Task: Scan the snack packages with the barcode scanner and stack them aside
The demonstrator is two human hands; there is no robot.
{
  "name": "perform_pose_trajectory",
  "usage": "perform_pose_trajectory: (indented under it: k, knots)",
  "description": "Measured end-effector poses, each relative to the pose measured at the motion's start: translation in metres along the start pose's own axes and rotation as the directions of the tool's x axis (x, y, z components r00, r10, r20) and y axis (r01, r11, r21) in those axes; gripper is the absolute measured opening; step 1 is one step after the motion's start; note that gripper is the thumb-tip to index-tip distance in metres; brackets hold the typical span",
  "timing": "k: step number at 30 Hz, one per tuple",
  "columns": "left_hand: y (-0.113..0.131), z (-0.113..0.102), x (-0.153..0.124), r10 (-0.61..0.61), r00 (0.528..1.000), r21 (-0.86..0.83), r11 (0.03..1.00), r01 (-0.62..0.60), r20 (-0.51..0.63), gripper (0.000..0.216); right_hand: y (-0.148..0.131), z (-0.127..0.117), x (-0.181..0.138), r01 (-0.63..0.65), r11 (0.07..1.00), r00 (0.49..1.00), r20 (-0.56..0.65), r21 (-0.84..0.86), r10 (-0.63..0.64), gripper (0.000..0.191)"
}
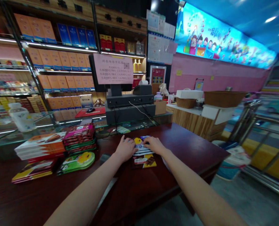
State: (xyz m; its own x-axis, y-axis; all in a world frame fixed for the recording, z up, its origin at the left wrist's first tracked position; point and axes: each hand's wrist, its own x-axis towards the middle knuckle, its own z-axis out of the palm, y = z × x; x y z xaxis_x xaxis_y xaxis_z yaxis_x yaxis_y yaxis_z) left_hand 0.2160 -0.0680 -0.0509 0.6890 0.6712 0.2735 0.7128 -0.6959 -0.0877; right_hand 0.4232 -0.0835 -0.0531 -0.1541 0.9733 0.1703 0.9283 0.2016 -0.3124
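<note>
A small pile of blue-and-white snack packets (141, 152) with a yellow picture lies on the dark red table. My left hand (126, 148) grips the left edge of the pile, its thumb raised. Against the right edge, my right hand (155, 145) curls its fingers onto the same packets. Partly under the pile, on the side nearest me, shows a brown-and-yellow chocolate packet (145, 161). Left of my left hand lie green packets (77, 162) with a yellow chick picture. Behind them rises a stack of maroon and green packets (80, 136).
White-and-orange boxes (42, 144) and flat yellow-and-red packets (34, 171) are stacked at the table's left. A cash register (130, 105) and a clear bottle (22, 117) stand on the glass counter behind. A bucket (232, 161) stands beyond the table's right edge, near metal rails (266, 150).
</note>
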Motion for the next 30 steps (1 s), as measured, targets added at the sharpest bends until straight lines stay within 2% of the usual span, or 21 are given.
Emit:
perform_pose_trajectory:
  k: [4, 10, 19, 26, 30]
  knots:
    - [-0.002, -0.001, -0.001, -0.051, 0.999, -0.036, 0.998, 0.051, -0.003, 0.027, -0.004, -0.007, -0.002, -0.024, 0.999, 0.999, -0.03, -0.036, 0.023, 0.014]
    - [-0.005, -0.009, -0.001, -0.116, 0.993, -0.106, 0.988, 0.115, -0.003, 0.02, -0.007, -0.03, -0.006, -0.029, 0.999, 0.997, -0.067, -0.02, 0.028, 0.015]
    - [-0.003, -0.023, -0.004, -0.144, 0.989, -0.178, 0.975, 0.134, -0.04, 0.037, 0.004, -0.065, -0.008, -0.064, 0.998, 0.988, -0.142, -0.008, 0.062, 0.016]
    - [-0.002, -0.033, -0.009, -0.153, 0.984, -0.201, 0.971, 0.133, -0.088, 0.052, -0.003, -0.075, -0.003, 0.1, 0.983, 0.942, -0.332, 0.155, -0.044, 0.015]
    - [-0.008, -0.038, -0.015, -0.191, 0.964, -0.182, 0.971, 0.157, -0.188, 0.059, -0.016, -0.067, 0.004, 0.199, 0.929, 0.922, -0.382, 0.311, -0.07, 0.014]
